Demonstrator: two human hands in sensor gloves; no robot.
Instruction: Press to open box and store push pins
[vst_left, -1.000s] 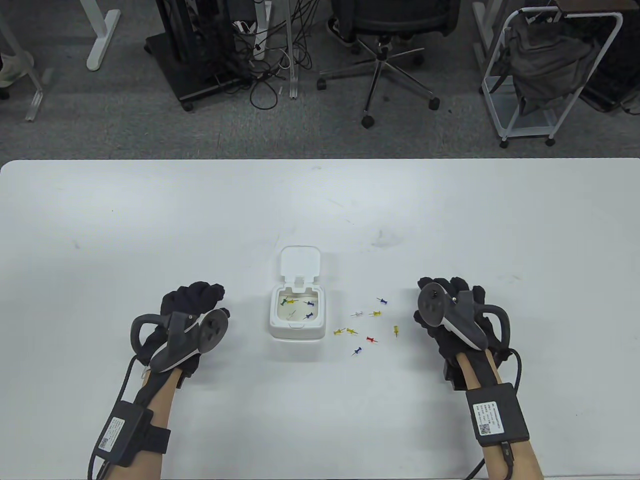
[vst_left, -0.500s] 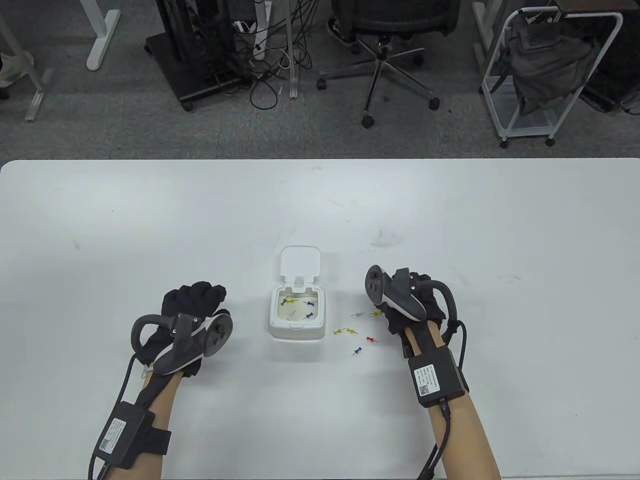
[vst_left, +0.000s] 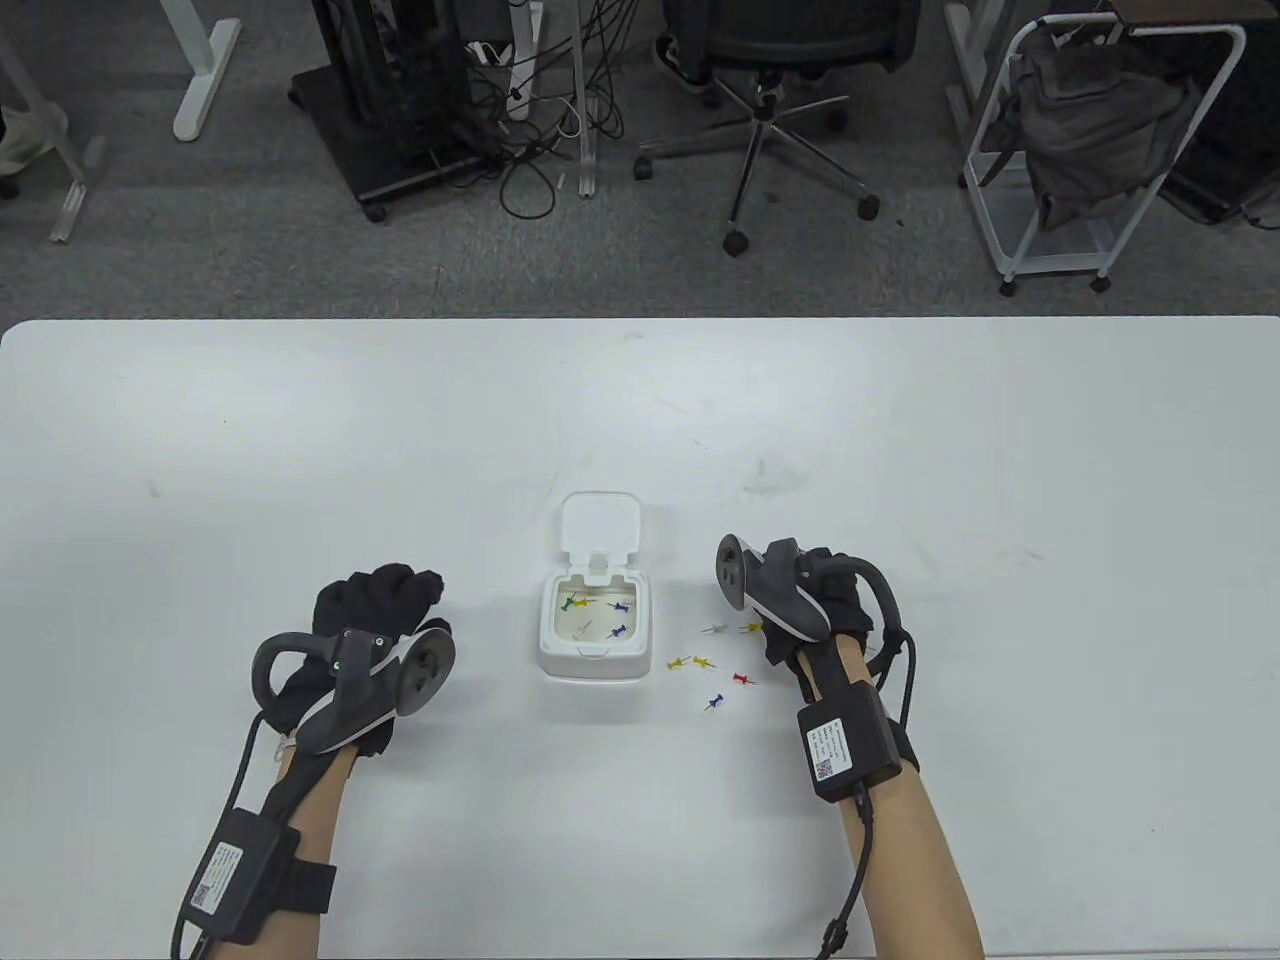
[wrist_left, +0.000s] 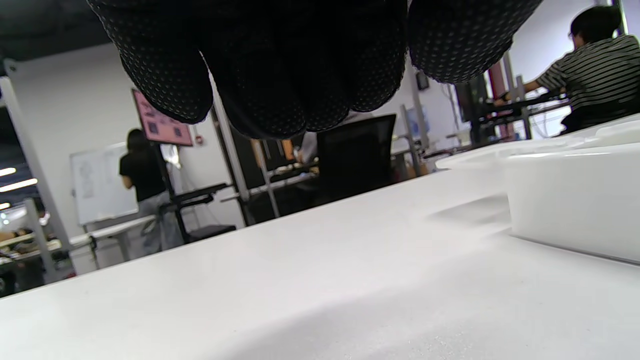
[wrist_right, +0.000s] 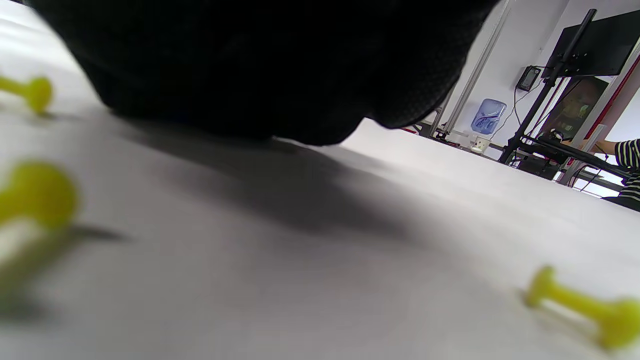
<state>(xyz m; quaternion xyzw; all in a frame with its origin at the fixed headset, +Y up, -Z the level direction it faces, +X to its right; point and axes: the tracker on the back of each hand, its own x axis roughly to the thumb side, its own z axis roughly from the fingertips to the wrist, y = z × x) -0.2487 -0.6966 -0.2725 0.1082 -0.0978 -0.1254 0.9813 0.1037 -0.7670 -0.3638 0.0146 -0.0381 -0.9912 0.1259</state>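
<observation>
The white box (vst_left: 594, 650) stands open mid-table, its lid (vst_left: 599, 523) tipped back, with several coloured pins (vst_left: 598, 606) inside. It shows at the right of the left wrist view (wrist_left: 575, 200). Loose pins lie right of it: white (vst_left: 713, 629), yellow (vst_left: 679, 663), red (vst_left: 742, 679), blue (vst_left: 714, 702). My right hand (vst_left: 790, 625) is down on the table over the right part of the pin scatter; its fingers are hidden under the tracker. The glove (wrist_right: 250, 65) sits low among blurred yellow pins (wrist_right: 590, 307). My left hand (vst_left: 395, 590) rests left of the box, fingers (wrist_left: 280, 65) loosely curled, holding nothing.
The table's far edge (vst_left: 640, 322) lies well beyond the box. An office chair (vst_left: 770, 60), a white rack (vst_left: 1090, 150) and cables stand on the floor behind it.
My right hand has moved left from the table's right side onto the loose pins, covering the blue and yellow ones nearest it. My left hand has shifted slightly left.
</observation>
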